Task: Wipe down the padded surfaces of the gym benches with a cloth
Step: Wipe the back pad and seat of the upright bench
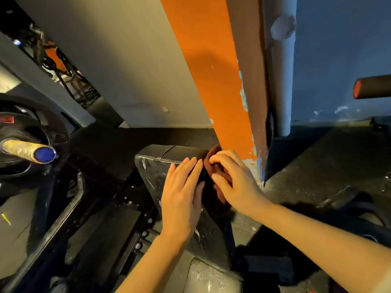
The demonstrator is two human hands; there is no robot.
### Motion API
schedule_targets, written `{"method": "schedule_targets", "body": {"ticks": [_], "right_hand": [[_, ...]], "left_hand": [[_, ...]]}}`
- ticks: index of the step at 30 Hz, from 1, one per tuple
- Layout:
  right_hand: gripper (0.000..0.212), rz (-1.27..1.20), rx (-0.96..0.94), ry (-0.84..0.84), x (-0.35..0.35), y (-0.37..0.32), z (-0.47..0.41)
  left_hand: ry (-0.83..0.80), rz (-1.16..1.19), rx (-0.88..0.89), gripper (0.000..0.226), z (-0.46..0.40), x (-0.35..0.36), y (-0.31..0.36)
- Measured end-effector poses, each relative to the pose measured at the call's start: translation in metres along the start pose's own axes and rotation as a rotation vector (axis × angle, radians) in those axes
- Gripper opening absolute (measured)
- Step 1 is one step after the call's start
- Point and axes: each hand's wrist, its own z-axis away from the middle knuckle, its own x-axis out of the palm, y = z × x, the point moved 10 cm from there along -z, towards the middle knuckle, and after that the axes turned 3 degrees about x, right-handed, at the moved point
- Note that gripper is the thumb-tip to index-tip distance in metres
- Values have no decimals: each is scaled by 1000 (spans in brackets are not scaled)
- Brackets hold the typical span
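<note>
Black worn bench pad (152, 172); orange pillar (203, 70) just behind.

I am finding no readable text, label, brand or number anywhere in my view. I am looking over the black bench pad (160, 166), the orange pillar (207, 81), the blue wall (338, 49) and the barbell end (44, 154) (its cap is plain blue), and none of them is carrying writing I can make out. A small red patch (7, 119) at the left edge is showing too blurred to read.
</note>
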Motion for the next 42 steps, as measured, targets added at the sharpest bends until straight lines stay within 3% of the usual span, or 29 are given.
{"method": "schedule_targets", "body": {"ticks": [5, 8, 12, 18, 23, 25, 30, 34, 36, 38, 41, 42], "right_hand": [[29, -38, 86, -123, 1, 31, 18], [22, -70, 3, 19, -22, 11, 4], [24, -118, -60, 21, -7, -1, -1], [22, -40, 170, -234, 26, 63, 45], [24, -141, 19, 49, -13, 23, 21], [21, -151, -7, 25, -6, 17, 19], [21, -74, 171, -120, 23, 66, 49], [19, -133, 36, 108, -6, 34, 36], [18, -118, -22, 118, -2, 16, 26], [14, -143, 44, 132, 5, 27, 18], [14, -256, 348, 181, 1, 74, 19], [13, -233, 354, 222, -5, 77, 22]], "left_hand": [[55, -19, 26, 39, -3, -5, 2], [62, -30, 21, 41, -4, -4, 5], [58, -37, -36, 47, -1, -3, 8], [-9, -74, -84, 52, 4, 3, 8], [-44, -54, -97, 59, 35, 7, 25], [-69, -41, -95, 64, 52, 14, 34], [-168, -36, -142, 75, 74, 33, 30], [-186, -2, -151, 84, 76, 32, 30], [-186, 25, -158, 87, 74, 33, 31], [-198, 47, -153, 85, 73, 36, 32], [-211, 29, -161, 85, 73, 38, 30], [-217, 26, -169, 86, 74, 39, 29]]}}
